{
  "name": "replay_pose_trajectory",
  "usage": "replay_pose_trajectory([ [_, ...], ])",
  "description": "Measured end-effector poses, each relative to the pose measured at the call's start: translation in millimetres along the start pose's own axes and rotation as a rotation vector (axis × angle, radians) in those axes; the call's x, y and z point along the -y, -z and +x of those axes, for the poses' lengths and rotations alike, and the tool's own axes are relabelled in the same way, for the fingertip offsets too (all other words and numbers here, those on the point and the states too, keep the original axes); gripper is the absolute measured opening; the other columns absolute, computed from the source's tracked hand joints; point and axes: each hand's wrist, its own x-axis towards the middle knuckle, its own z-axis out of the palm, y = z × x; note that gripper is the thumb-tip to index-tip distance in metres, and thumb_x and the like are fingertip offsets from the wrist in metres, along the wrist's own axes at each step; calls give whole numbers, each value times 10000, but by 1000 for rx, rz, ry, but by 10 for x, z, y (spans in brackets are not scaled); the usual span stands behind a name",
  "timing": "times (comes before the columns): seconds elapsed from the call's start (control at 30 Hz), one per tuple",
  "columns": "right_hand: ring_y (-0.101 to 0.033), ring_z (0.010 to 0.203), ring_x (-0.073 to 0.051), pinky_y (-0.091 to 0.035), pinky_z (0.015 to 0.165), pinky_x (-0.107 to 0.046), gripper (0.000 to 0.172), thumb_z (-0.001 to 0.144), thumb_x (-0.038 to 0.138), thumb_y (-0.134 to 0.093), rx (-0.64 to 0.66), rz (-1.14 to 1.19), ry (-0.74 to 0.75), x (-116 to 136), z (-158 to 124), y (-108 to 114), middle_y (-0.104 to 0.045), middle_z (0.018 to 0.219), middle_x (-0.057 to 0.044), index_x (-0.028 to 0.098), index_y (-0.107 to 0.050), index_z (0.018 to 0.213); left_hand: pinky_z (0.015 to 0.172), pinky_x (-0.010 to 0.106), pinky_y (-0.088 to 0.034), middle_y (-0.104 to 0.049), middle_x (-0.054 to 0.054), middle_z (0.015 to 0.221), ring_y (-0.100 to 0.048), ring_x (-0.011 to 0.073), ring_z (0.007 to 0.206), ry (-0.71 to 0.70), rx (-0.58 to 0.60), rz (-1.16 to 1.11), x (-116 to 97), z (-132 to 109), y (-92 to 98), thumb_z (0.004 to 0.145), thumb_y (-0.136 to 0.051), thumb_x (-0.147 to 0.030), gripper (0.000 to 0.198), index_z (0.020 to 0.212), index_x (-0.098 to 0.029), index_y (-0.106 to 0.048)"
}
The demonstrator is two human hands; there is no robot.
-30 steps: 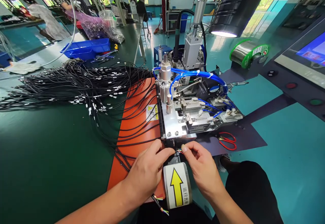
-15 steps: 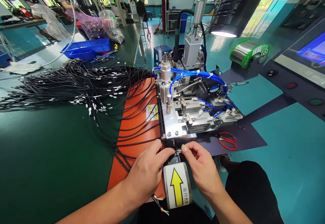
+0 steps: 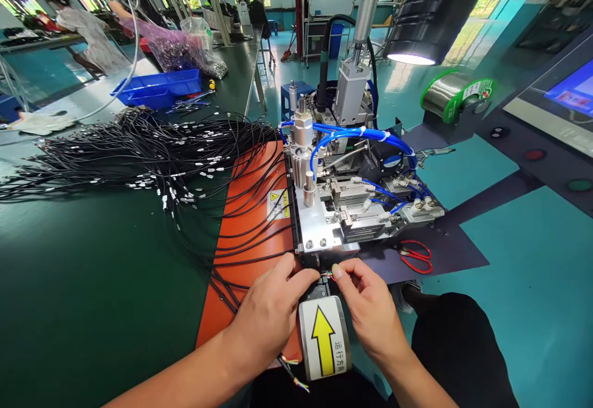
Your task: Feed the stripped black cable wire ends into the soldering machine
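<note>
At the front edge of a metal machine (image 3: 324, 220), my left hand (image 3: 269, 309) is closed on a black cable, mostly hidden behind the fingers. Thin coloured wires (image 3: 329, 274) stick out of its end, and the thumb and forefinger of my right hand (image 3: 365, 303) pinch their tips. Both hands are above a small dark block (image 3: 315, 291) at the machine's front. Below my left hand, other cable ends (image 3: 296, 381) with bare coloured wires hang down. Between my wrists sits a rounded cover with a yellow arrow (image 3: 324, 340).
A large bundle of black cables (image 3: 139, 149) lies on the green table (image 3: 92, 272), some running across an orange board (image 3: 250, 210) to the machine. Red-handled scissors (image 3: 417, 257) lie at right. A solder spool (image 3: 456, 96), a lamp (image 3: 417, 25) and a control panel (image 3: 556, 142) stand nearby.
</note>
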Motion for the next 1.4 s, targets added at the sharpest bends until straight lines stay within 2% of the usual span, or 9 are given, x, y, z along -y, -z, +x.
replay_pose_trajectory([
  [0.57, -485, 657, -151, -404, 599, -265, 362, 950, 545, -552, -6, -15, 1, -30, -16, -24, -574, 759, -1, 199, -618, 868, 696, 309, -535, -530, 79, 942, -589, 213, 815, -6, 3, 14, 10, 2, -17, 946, -427, -101, 311, 1110, -203, -670],
  [0.8, -536, 724, -146, -434, 664, -252, 270, 990, 456, -532, -68, -133, 181, -73, -35, -33, -565, 829, 9, 219, -604, 881, 679, 310, -522, -521, 67, 933, -581, 214, 804, 4, 19, 19, 2, -3, -15, 941, -448, -102, 287, 1093, -217, -663],
  [0.9, -548, 730, -142, -438, 669, -250, 244, 998, 433, -525, -77, -162, 211, -93, -31, -34, -569, 856, 9, 224, -601, 897, 669, 301, -513, -514, 63, 928, -572, 208, 793, 0, 14, 14, 6, 1, -10, 948, -441, -111, 284, 1096, -219, -658],
  [1.13, -525, 705, -149, -425, 644, -253, 278, 991, 462, -525, -59, -145, 148, -112, -42, -29, -563, 800, 7, 222, -605, 877, 678, 294, -511, -510, 63, 924, -564, 202, 790, -1, 7, 23, 7, 9, -8, 958, -423, -122, 288, 1083, -213, -665],
  [1.4, -462, 635, -140, -392, 567, -247, 368, 948, 542, -554, 32, 8, 6, -97, 29, -21, -549, 727, 8, 189, -618, 863, 600, 288, -457, -491, 58, 897, -530, 199, 712, -41, 3, 165, -8, -11, -23, 948, -413, -114, 301, 1050, -214, -678],
])
